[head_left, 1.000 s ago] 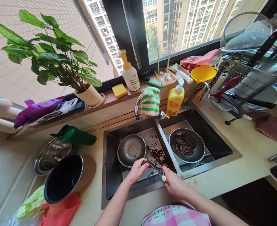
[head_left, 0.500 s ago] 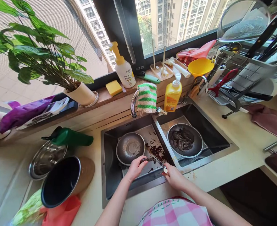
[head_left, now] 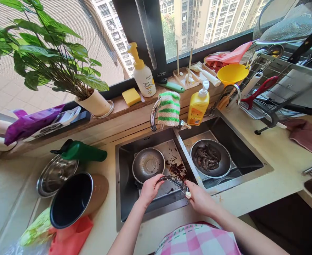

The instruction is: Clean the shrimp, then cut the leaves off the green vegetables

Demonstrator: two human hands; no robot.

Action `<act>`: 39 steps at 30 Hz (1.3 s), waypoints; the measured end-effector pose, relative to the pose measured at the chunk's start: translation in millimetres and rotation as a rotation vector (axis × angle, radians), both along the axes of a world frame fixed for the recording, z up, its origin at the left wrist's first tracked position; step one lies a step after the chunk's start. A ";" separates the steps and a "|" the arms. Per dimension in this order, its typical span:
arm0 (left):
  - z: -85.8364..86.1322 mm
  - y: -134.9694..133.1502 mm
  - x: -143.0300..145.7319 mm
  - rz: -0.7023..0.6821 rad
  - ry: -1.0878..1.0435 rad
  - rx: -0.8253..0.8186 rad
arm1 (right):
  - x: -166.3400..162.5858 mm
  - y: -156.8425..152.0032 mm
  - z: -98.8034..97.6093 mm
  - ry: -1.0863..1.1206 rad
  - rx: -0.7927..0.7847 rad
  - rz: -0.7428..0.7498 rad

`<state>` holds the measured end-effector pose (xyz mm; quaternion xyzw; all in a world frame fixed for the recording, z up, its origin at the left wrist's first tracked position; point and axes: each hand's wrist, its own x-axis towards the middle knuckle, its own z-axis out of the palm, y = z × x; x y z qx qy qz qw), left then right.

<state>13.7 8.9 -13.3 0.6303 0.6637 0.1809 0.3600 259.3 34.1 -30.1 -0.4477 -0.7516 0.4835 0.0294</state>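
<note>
Only the head cam here. Both hands are over the near edge of the left sink basin (head_left: 125, 198), close together. The left hand (head_left: 150, 188) is pinched on a small dark shrimp (head_left: 163, 179) (best guess, it's tiny). The right hand (head_left: 200, 199) is closed around the handle of what look like scissors (head_left: 178, 184), with the blades pointing at the left fingertips.

What worries me: the blades are right by those fingers and everything is probably wet. One slip could nick a finger, or the shrimp could drop into the dark trimmings (head_left: 177, 170) on the basin floor.

Containers:
- The steel bowl (head_left: 148, 165) in the left basin looks empty.
- The steel pan (head_left: 226, 169) in the right basin holds a heap of dark shrimp.
- The black pot (head_left: 71, 200) on the left counter looks empty inside.
- A metal lid (head_left: 56, 174) sits just beyond the pot.
</note>
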 end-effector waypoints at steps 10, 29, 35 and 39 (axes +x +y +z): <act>3.0 1.3 -0.9 -0.188 0.148 -0.028 | 8.4 16.8 7.5 -0.046 0.064 0.178; 8.6 3.9 6.1 -0.277 0.288 0.030 | 15.2 21.0 8.3 -0.121 0.050 0.202; 12.1 4.9 14.6 -0.297 0.468 -0.005 | 12.8 19.6 9.2 -0.143 0.003 0.202; 10.7 3.4 20.3 -0.277 0.540 0.005 | 8.7 17.1 11.2 -0.140 -0.012 0.163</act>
